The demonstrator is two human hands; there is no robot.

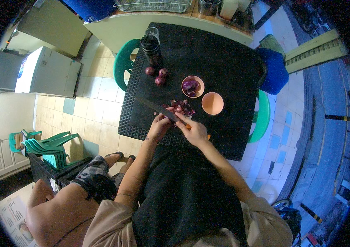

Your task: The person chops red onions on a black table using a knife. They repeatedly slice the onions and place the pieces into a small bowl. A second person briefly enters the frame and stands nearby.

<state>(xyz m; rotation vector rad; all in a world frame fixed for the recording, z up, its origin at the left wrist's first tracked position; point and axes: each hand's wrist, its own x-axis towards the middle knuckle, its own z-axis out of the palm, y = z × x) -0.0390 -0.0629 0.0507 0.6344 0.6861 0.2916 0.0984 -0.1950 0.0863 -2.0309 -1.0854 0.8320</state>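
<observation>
Near the front edge of a black woven table (224, 68), my right hand (193, 129) grips a knife (156, 106) with an orange handle, its long blade slanting up to the left. My left hand (159, 125) is closed around a small piece by the blade, probably an onion, mostly hidden by the fingers. Just beyond my hands lies a pile of red onion skins (182, 106). A peach bowl (193, 77) holds peeled red onions (190, 86); a second peach bowl (212, 103) beside it shows nothing inside. Several whole red onions (160, 81) sit at the left.
A dark bottle (151, 46) stands behind the whole onions. Green plastic chairs (122, 64) flank the table, and a counter (168, 23) with a dish rack borders its far side. Another person (67, 213) is close by on my left, near stacked green chairs (51, 148).
</observation>
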